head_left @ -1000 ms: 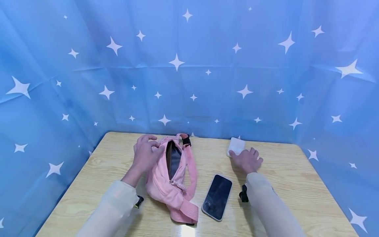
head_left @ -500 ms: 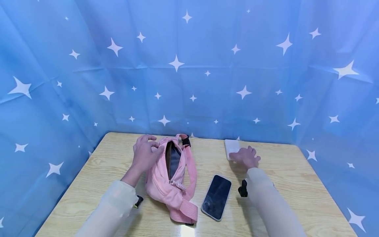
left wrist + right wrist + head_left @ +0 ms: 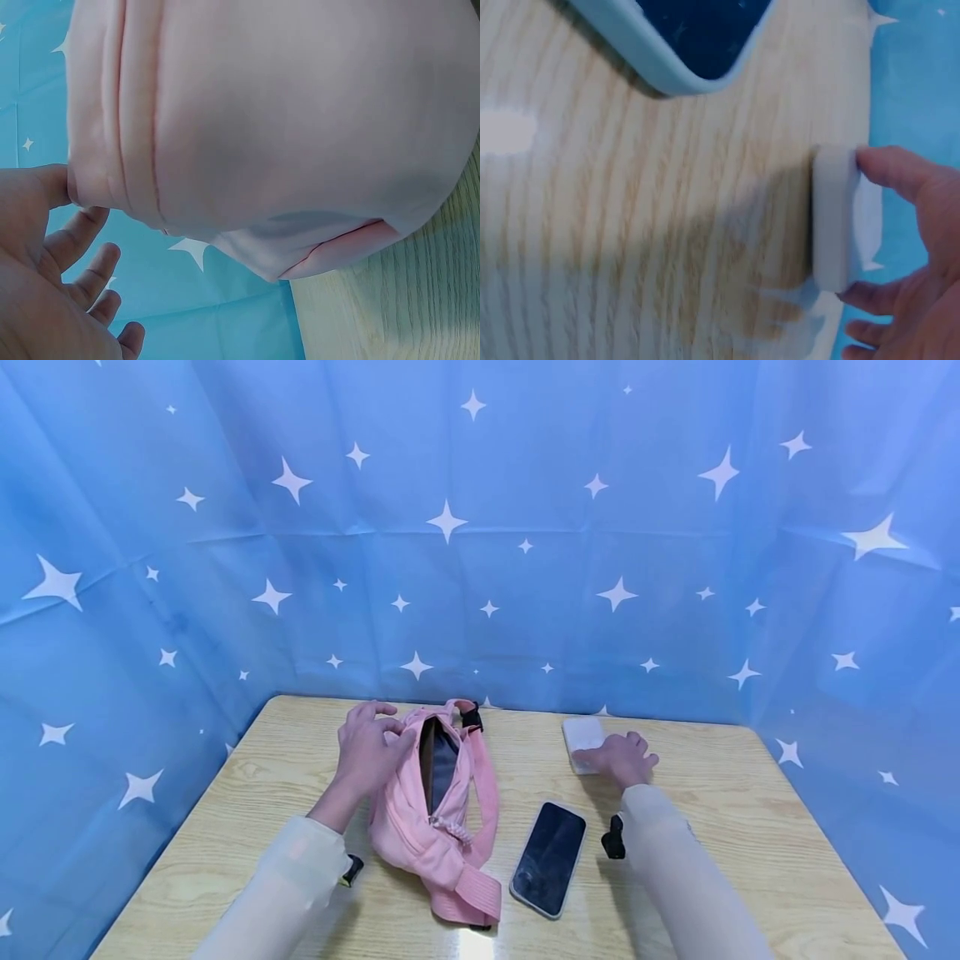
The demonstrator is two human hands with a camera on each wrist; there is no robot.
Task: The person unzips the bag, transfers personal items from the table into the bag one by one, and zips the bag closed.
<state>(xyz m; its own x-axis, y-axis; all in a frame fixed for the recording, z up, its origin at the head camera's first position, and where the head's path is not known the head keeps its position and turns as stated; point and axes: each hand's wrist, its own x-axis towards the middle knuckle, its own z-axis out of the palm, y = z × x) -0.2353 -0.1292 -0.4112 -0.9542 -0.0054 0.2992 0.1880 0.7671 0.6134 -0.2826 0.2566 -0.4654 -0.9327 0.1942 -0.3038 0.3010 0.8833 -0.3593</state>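
A pink waist bag [image 3: 408, 827] lies on the table with its zipped mouth open, showing a dark grey lining. My left hand [image 3: 369, 750] pinches the bag's upper left edge between thumb and forefinger; the other fingers are spread apart in the left wrist view. At the back right, my right hand [image 3: 621, 760] holds a flat white block [image 3: 581, 732] with rounded corners, kind unclear. Thumb and a finger grip its opposite sides in the right wrist view, where the block [image 3: 832, 217] appears edge-on. A phone [image 3: 550, 860] in a pale case lies screen up between bag and right forearm.
The light wood table [image 3: 705, 827] ends at a blue star-patterned curtain [image 3: 480, 568] behind and on both sides. A strap with a black buckle [image 3: 472, 718] runs along the bag's right side. A braided zip pull [image 3: 452, 831] lies on its front.
The white block has moved left and slightly nearer to me with my right hand. My left hand, the bag and the phone have stayed in place.
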